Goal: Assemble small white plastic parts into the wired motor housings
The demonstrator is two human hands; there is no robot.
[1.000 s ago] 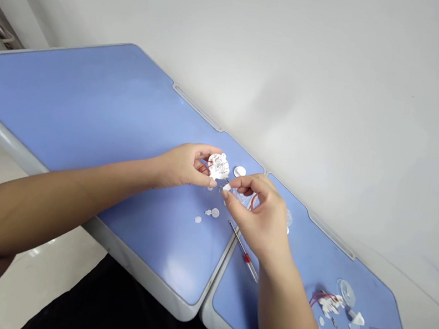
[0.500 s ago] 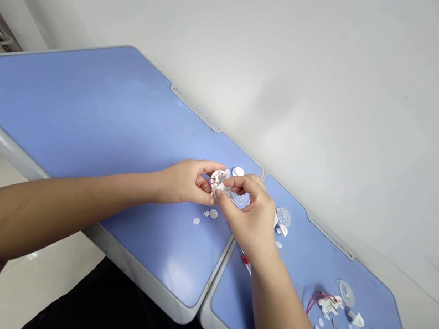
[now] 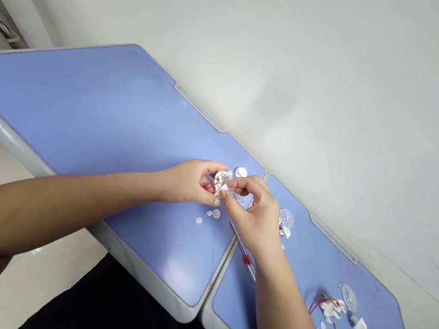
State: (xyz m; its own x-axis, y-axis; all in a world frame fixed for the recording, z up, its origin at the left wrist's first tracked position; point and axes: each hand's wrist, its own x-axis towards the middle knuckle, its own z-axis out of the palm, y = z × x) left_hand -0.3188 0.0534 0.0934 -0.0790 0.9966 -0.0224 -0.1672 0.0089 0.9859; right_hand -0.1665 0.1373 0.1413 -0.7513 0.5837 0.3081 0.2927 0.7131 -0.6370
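My left hand (image 3: 195, 183) grips a round white plastic housing (image 3: 222, 177) by its edge, fingers behind and thumb in front. Thin red wires (image 3: 210, 184) run from the housing toward the palm. My right hand (image 3: 256, 210) pinches a small white plastic piece (image 3: 226, 187) between thumb and forefinger, held against the housing's open side. The fingertips hide part of both. Below them, several small white discs (image 3: 216, 214) lie on the blue table. Just behind my right fingers sits a white round cap (image 3: 241, 172), with a clear perforated disc (image 3: 242, 198) partly covered by the hand.
A screwdriver with a red band (image 3: 246, 259) lies across the seam between two blue tables (image 3: 136, 111). Farther right are a clear disc (image 3: 287, 218), another white part with red wires (image 3: 331, 307) and several loose pieces. A pale wall (image 3: 304, 61) stands behind.
My two hands have come together: the left lowered slightly with the housing, and the right brought the small white piece from beside the housing up against it.
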